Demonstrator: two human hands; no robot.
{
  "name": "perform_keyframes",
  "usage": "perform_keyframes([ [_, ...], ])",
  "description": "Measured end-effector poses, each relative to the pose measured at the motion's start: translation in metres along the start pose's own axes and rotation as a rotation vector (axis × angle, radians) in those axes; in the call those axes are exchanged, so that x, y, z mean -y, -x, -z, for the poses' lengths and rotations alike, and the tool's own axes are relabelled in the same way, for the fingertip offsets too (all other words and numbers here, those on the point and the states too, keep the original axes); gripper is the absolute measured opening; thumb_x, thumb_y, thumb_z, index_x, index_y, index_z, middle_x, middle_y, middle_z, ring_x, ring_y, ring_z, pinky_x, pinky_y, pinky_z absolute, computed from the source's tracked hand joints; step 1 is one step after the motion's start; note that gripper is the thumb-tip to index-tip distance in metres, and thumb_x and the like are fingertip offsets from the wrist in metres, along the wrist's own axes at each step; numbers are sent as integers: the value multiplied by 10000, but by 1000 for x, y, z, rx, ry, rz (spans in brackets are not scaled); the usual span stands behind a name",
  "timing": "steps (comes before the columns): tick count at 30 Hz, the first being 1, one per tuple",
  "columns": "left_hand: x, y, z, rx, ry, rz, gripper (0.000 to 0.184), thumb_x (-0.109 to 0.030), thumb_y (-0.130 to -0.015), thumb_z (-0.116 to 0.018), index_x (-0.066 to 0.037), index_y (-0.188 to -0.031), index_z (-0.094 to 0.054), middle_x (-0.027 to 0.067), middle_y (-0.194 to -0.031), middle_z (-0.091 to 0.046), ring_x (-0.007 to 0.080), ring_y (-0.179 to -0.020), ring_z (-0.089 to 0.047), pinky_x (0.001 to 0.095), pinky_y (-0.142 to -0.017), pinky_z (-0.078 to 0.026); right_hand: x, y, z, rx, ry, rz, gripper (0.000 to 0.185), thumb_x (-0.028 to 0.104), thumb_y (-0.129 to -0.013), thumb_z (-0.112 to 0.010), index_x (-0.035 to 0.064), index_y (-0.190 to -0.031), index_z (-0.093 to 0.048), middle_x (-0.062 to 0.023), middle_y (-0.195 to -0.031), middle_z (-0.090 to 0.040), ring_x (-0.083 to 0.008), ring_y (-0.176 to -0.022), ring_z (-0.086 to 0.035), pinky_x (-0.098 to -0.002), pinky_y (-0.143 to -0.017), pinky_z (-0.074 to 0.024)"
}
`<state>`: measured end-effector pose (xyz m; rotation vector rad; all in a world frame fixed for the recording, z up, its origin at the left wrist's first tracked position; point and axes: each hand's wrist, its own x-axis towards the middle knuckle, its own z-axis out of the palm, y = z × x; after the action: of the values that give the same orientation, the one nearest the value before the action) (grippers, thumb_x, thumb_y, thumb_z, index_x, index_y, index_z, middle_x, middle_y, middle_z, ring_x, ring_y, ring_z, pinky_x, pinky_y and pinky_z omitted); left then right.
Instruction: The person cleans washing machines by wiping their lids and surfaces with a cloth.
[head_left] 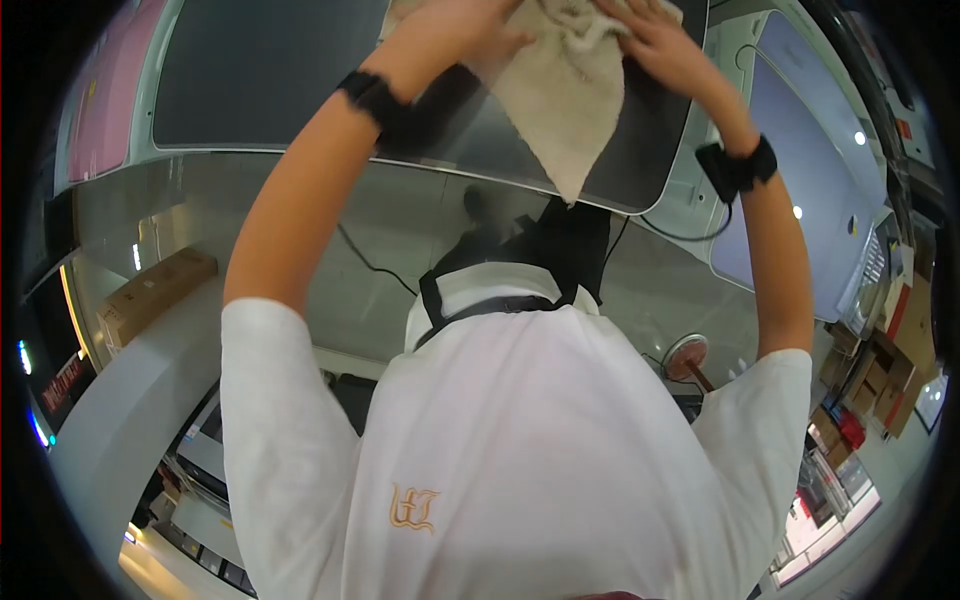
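Note:
A beige towel-like cloth (570,105) lies on a dark, glossy top panel (270,75), bunched up between my hands, with one pointed corner hanging over the front edge. My left hand (475,28) is at the cloth's left side, thumb stretched away, slightly blurred; the upper frame edge cuts off its other fingers. On the right side of the cloth rests my right hand (655,38), fingers spread over the folds. Each wrist wears a black band, the left wristband (372,97) and the right wristband (737,168), which carries a small box.
A pale lavender appliance (810,170) stands close on the right, a pink one (115,90) at the left. Black cables (370,262) run near the panel's front edge. A cardboard box (155,295) is at left; a round reddish stool-like object (686,357) stands behind right.

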<state>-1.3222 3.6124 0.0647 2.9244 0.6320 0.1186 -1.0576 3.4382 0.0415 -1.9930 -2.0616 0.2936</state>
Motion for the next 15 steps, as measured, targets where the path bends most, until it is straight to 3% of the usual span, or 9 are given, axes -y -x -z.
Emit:
perform_keyframes([
  [3,-24,-30,33,273,214,252,749,-551,-967,-579,-238,-1628,-417,333,-1655,-323,544,-1514,-325,699,-1249,-124,-15,-50,-5,13,122,-178,603,406,-1072,-448,140,-1613,-438,-296,-1667,-338,-512,-1563,-235,-528,-1302,-173],
  [6,-32,-35,-1,-8,-35,291,754,-561,-974,-545,-254,-1643,-385,298,-1675,-320,530,-1515,-340,682,-1263,-98,18,-65,-20,0,169,-376,681,479,-1062,-386,133,-1648,-349,-316,-1694,-255,-553,-1562,-189,-566,-1303,-115],
  [7,-27,-37,5,285,123,339,823,-649,-980,-500,-279,-1684,-289,271,-1723,-224,497,-1584,-215,685,-1267,-52,34,-61,-26,26,170,-431,691,475,-1071,-347,133,-1669,-287,-314,-1707,-211,-573,-1556,-185,-585,-1299,-105],
  [8,-26,-21,-4,206,60,308,801,-648,-951,-557,-339,-1655,-335,241,-1731,-225,559,-1554,-204,745,-1204,-127,13,-48,-62,-19,282,-353,729,537,-1063,-352,143,-1672,-281,-306,-1715,-199,-557,-1567,-175,-595,-1293,-124],
  [9,-25,1,-24,123,-8,281,782,-648,-922,-614,-398,-1626,-381,211,-1738,-225,621,-1524,-193,804,-1141,-202,24,-27,-66,-60,414,-217,668,359,-1005,-541,204,-1637,-387,-172,-1742,-232,-486,-1607,-130,-657,-1266,-185],
  [10,-25,22,-37,44,-78,253,769,-648,-893,-670,-458,-1597,-428,180,-1746,-225,682,-1494,-182,864,-1078,-277,70,-6,-49,33,380,-215,711,384,-960,-590,222,-1629,-413,-201,-1728,-258,-503,-1588,-186,-651,-1277,-174],
  [11,-32,51,-32,49,-54,237,768,-617,-885,-698,-446,-1590,-444,177,-1748,-219,677,-1490,-196,860,-1076,-287,72,24,-59,13,311,-68,818,498,-921,-601,208,-1646,-360,-230,-1737,-189,-522,-1595,-111,-709,-1248,-149],
  [14,-57,140,-9,60,49,279,794,-520,-850,-779,-432,-1578,-473,167,-1753,-205,667,-1495,-187,837,-1094,-290,141,87,-33,82,155,-34,817,390,-900,-646,205,-1648,-375,-226,-1734,-205,-529,-1587,-139,-679,-1252,-180],
  [15,-63,161,-14,-3,83,310,809,-501,-835,-796,-423,-1576,-481,166,-1753,-202,663,-1502,-172,825,-1113,-276,160,97,-23,124,109,-73,854,382,-877,-726,185,-1638,-394,-234,-1737,-189,-542,-1581,-139,-676,-1249,-182],
])
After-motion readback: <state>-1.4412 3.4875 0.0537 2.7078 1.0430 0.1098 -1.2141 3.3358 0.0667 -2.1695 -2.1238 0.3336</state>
